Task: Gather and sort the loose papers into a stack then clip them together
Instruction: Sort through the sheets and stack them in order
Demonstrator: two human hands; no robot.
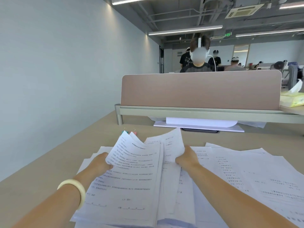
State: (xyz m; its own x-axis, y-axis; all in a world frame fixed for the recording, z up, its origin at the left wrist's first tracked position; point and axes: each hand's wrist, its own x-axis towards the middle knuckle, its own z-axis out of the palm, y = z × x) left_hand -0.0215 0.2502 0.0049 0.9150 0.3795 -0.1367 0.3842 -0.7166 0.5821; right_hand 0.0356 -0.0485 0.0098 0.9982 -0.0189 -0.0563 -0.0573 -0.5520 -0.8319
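Beige laminate desk (49, 162) stood against a pale wall (57, 63) in an open office, behind a tan partition (200, 91). Left hand (100, 163) and right hand (187, 157) gripped a fanned bundle of printed sheets (138, 178) above loose papers (246, 170); binder clips (134, 132) lay beyond.

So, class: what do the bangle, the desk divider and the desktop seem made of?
Bangle: probably jade or resin, being cream, smooth and glossy. Desk divider: matte pinkish-brown panel, perhaps fabric-covered, since it shows no shine. Desktop: likely beige laminate, flat and even.
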